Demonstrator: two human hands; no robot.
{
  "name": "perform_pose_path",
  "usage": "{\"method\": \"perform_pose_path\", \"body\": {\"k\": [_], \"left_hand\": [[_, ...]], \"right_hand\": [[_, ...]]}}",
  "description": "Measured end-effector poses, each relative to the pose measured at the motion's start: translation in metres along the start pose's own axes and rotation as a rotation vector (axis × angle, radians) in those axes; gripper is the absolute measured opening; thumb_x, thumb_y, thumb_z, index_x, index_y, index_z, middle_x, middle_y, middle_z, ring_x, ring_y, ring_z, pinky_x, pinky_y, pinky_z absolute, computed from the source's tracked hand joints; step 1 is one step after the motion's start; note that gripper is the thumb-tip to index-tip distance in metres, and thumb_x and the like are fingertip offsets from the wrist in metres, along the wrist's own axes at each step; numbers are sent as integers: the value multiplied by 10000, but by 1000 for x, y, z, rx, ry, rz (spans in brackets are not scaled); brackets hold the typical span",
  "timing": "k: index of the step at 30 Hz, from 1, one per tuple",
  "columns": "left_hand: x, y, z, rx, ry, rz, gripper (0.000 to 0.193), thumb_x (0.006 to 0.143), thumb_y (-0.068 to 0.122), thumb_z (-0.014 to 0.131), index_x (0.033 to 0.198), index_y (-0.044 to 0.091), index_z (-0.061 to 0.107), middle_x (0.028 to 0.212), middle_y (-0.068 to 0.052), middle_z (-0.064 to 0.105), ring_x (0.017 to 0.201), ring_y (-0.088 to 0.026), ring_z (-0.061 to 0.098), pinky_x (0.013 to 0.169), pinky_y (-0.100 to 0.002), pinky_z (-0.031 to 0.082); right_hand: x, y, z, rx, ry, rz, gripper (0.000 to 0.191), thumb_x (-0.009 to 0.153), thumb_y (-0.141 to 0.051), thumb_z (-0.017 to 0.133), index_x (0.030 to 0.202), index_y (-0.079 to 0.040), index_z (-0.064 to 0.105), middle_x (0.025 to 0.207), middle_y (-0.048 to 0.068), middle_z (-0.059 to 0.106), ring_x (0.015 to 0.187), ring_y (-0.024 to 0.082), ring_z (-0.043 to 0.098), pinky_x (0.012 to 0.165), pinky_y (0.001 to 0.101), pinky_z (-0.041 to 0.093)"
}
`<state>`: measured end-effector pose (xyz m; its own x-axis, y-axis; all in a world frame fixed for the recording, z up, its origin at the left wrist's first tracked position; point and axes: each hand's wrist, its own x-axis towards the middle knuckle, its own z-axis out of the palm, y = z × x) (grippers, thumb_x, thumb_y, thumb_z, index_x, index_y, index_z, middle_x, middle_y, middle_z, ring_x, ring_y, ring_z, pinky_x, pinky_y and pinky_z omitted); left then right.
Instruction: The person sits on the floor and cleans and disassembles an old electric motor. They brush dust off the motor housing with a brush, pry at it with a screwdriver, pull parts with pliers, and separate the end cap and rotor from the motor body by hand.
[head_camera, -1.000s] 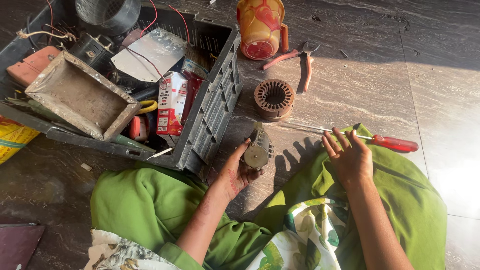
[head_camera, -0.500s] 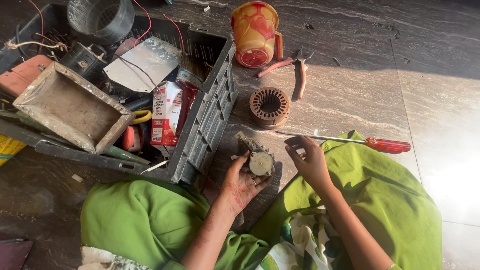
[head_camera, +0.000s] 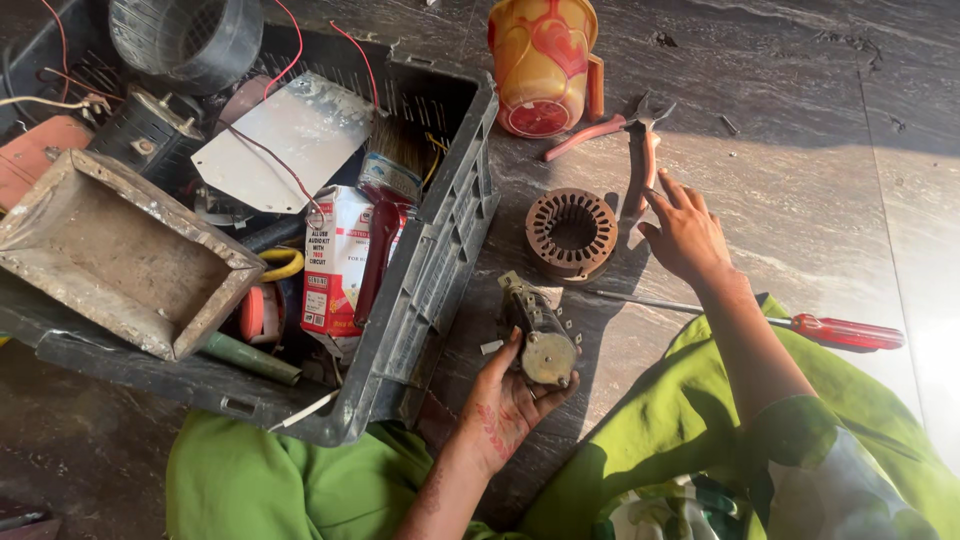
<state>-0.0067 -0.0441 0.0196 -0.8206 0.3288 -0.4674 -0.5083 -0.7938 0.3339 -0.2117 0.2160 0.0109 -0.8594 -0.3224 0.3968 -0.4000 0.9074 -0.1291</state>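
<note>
The crate (head_camera: 440, 270) walls the left; bare floor (head_camera: 800, 180) lies open to the right. The pliers (head_camera: 640, 160) lie with their long axis up-down, jaws away, under the right hand's (head_camera: 685, 235) loosely spread fingers. The left hand (head_camera: 510, 400) grips the motor (head_camera: 540, 335) beside the crate's edge.

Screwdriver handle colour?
Red, clearest in the head view: screwdriver on the floor beside the right knee.

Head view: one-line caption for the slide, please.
Left hand holds a small motor part while the right hand reaches the red-handled pliers, beside a copper stator ring, screwdriver and parts crate.
</note>
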Motion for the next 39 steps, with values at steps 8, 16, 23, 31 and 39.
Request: {"method": "perform_pose_path", "body": {"k": [8,16,23,31,39], "left_hand": [[5,-1,-4,-48,10,-6,535,962,446,640,1292,27,594,1211,-149,697,1111,-267,699,953,-439,629],[4,0,-7,-68,-8,7,537,948,422,651,1322,42,591,1238,-155,708,1141,-254,702,951,-438,606],[-2,3,4,-83,26,2,567,939,414,653,1349,30,578,1253,-167,712,1169,-270,698,969,-448,608],[3,1,-2,-51,-51,-43,617,945,444,660,1361,-3,567,1244,-213,708,1118,-306,691,973,-472,614],[18,-4,-31,0,53,-17,605,886,389,728,1353,27,597,1283,-133,710,1177,-257,701,969,-435,612]], "right_hand": [[20,-6,6,-84,-321,200,346,911,-361,707,1195,-165,715,1412,12,628,1265,312,585,1069,443,496],[-21,34,-19,-331,-427,210,460,918,-477,674,1273,-185,686,1331,-11,672,1276,222,606,1103,471,441],[-67,126,-56,-358,-668,605,714,894,-694,607,1515,-343,580,1369,95,671,1254,316,681,1015,512,575],[-64,106,-40,-142,-617,805,1412,543,-915,724,1693,-390,94,1515,405,316,1423,616,303,1084,792,286],[-69,80,-44,-105,-524,643,1176,633,-694,790,1634,-320,297,1694,238,294,1295,546,521,923,573,589]]}}
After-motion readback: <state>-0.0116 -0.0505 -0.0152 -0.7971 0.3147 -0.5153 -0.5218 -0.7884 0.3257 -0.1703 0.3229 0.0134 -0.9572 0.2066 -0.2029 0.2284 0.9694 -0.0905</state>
